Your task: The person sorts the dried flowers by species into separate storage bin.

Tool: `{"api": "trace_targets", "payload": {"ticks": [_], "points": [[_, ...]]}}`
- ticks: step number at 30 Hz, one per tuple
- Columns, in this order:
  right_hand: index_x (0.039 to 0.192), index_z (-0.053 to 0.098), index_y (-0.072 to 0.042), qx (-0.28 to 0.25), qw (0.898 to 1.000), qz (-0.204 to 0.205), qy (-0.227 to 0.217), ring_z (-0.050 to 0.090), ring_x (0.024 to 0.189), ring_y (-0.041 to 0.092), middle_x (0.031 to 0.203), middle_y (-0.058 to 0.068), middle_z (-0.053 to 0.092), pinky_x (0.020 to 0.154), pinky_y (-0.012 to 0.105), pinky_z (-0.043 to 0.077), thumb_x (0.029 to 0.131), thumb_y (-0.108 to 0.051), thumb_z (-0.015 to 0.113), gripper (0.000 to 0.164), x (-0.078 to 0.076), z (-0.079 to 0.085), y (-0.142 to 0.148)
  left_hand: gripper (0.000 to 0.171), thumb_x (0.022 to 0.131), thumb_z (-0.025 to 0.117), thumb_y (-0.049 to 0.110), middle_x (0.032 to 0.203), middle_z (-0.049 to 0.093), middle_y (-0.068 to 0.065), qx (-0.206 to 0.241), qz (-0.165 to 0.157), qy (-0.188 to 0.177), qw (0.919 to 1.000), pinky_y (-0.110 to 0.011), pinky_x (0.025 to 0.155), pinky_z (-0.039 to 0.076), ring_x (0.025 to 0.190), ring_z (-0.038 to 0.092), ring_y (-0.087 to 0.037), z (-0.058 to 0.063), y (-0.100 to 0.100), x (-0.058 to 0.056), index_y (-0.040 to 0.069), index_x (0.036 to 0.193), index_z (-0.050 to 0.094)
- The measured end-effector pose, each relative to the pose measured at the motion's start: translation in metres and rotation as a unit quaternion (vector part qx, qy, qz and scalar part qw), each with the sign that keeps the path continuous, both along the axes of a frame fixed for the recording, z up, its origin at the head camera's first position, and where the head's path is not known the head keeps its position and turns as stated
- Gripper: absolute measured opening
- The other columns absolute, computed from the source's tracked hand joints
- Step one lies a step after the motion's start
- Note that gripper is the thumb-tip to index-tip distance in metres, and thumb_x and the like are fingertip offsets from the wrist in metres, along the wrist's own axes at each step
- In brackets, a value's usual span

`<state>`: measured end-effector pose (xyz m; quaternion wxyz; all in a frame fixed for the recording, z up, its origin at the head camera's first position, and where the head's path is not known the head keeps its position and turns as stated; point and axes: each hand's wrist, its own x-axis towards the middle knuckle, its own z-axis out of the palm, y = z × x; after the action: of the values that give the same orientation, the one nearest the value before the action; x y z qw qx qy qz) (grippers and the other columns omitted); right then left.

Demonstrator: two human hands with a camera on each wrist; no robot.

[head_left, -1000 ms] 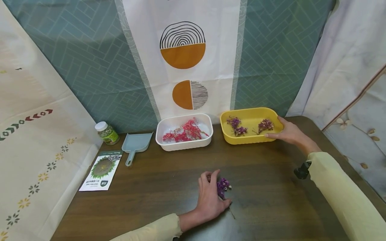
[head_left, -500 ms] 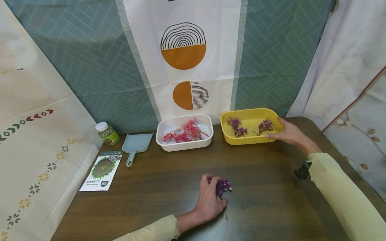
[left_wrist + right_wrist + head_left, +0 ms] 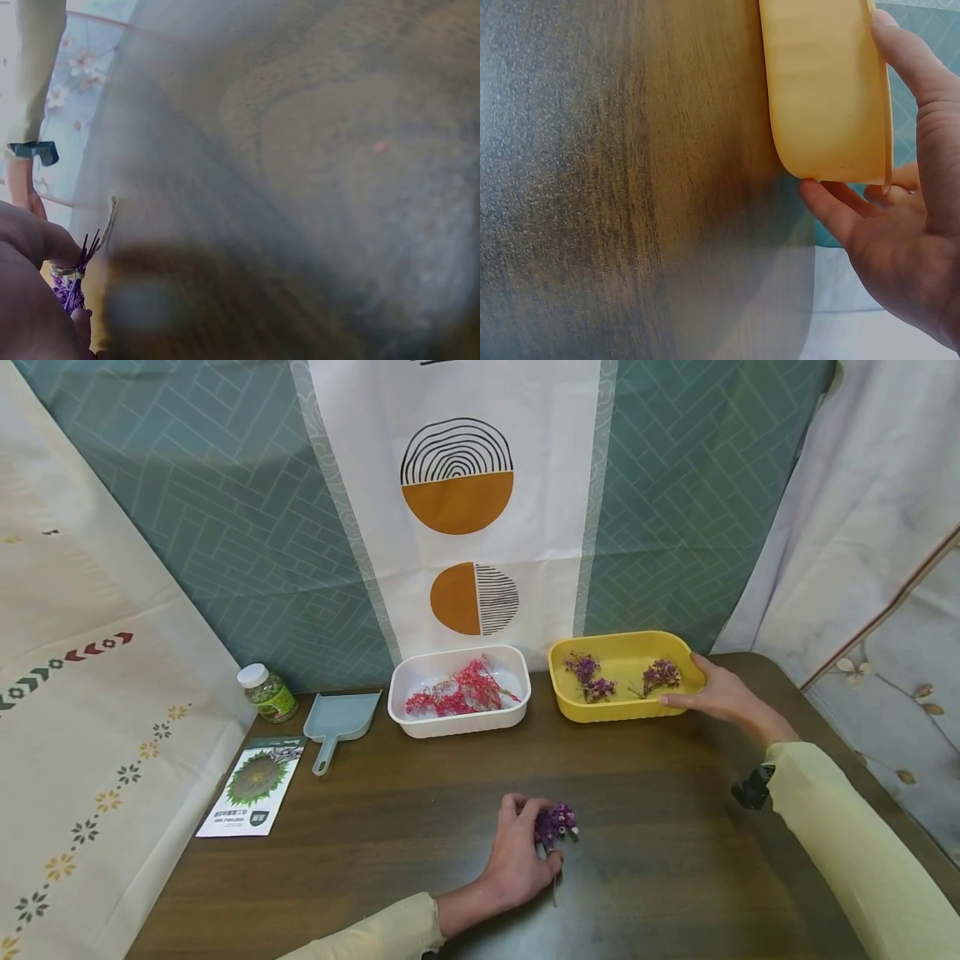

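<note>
My left hand (image 3: 517, 860) pinches a sprig of purple dried flowers (image 3: 557, 823) by the front middle of the table. Its thin stem pokes out below the thumb, and part of the flower head is hidden by the fingers. The left wrist view shows the purple blossoms (image 3: 69, 292) between thumb and fingers. At the back right, my right hand (image 3: 723, 692) grips the right end of a yellow tray (image 3: 622, 712), thumb over the near rim. Two clumps of purple dried flowers (image 3: 662, 674) lie inside. The right wrist view shows fingers against the tray's end wall (image 3: 829, 161).
A white tray (image 3: 465, 723) with pink dried flowers (image 3: 468, 687) stands left of the yellow one. Further left are a grey-blue dustpan (image 3: 340, 717), a green-labelled jar (image 3: 268, 693) with white lid and a sunflower packet (image 3: 253, 787). Cloth hangs behind the brown table (image 3: 420, 810).
The left hand has moved slightly down and left, then stayed almost in place; the sprig's stem has swung to the left. The right hand and yellow tray have not moved.
</note>
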<state>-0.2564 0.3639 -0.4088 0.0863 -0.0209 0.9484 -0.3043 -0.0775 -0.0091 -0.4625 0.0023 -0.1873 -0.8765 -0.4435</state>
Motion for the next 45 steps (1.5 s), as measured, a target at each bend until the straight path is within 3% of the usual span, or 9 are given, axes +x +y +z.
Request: {"api": "trace_targets", "payload": {"ticks": [8,15,22,34,42,45], "points": [[0.155,-0.002,0.007,-0.003,1.000,-0.002,0.003,0.022,0.137,0.058,0.153,0.041,0.016,0.107,0.071,0.020,0.084,-0.061,0.071,0.123,0.000,0.000,-0.001,0.055,0.070,0.078,-0.003,0.116,0.040,-0.009,0.021,-0.016,0.037,0.9989,-0.024,0.078,0.050,0.091,0.052,-0.017,0.005,0.003,-0.008,0.004,0.121,0.059],[0.156,0.000,0.006,-0.003,1.000,-0.003,0.005,0.023,0.137,0.057,0.153,0.040,0.018,0.107,0.071,0.021,0.085,-0.057,0.072,0.119,-0.001,-0.001,-0.001,0.056,0.073,0.081,-0.002,0.118,0.039,-0.010,0.039,-0.027,0.031,0.9984,-0.024,0.078,0.051,0.091,0.053,-0.018,0.016,0.010,-0.022,0.005,0.123,0.059],[0.155,-0.003,0.007,-0.002,1.000,-0.006,0.001,0.021,0.138,0.057,0.154,0.041,0.015,0.108,0.070,0.020,0.085,-0.058,0.072,0.122,-0.001,-0.002,0.001,0.055,0.076,0.083,0.003,0.121,0.042,-0.013,0.038,-0.027,0.045,0.9979,-0.027,0.082,0.052,0.098,0.054,-0.021,0.029,0.021,-0.039,0.006,0.125,0.058],[0.157,0.000,0.003,-0.017,1.000,-0.005,0.000,0.025,0.136,0.056,0.153,0.038,0.020,0.106,0.072,0.022,0.082,-0.063,0.072,0.123,-0.002,-0.003,0.001,0.060,0.076,0.083,0.004,0.125,0.040,-0.014,0.032,-0.034,0.055,0.9974,-0.023,0.080,0.050,0.097,0.054,-0.017,0.048,0.038,-0.061,0.004,0.129,0.055],[0.156,0.001,0.005,-0.016,1.000,-0.002,0.005,0.026,0.135,0.056,0.152,0.040,0.020,0.106,0.072,0.022,0.084,-0.059,0.072,0.120,-0.001,-0.002,0.001,0.059,0.076,0.083,0.004,0.121,0.041,-0.014,0.021,-0.043,0.081,0.9956,-0.022,0.080,0.049,0.095,0.056,-0.024,0.051,0.045,-0.076,0.002,0.127,0.055],[0.155,-0.001,0.007,-0.012,1.000,-0.003,0.004,0.024,0.136,0.056,0.153,0.040,0.018,0.107,0.071,0.021,0.083,-0.060,0.072,0.122,-0.001,-0.002,0.000,0.058,0.075,0.083,0.005,0.119,0.042,-0.014,0.016,-0.042,0.093,0.9947,-0.023,0.080,0.048,0.093,0.055,-0.021,0.051,0.047,-0.081,0.002,0.126,0.056]]}}
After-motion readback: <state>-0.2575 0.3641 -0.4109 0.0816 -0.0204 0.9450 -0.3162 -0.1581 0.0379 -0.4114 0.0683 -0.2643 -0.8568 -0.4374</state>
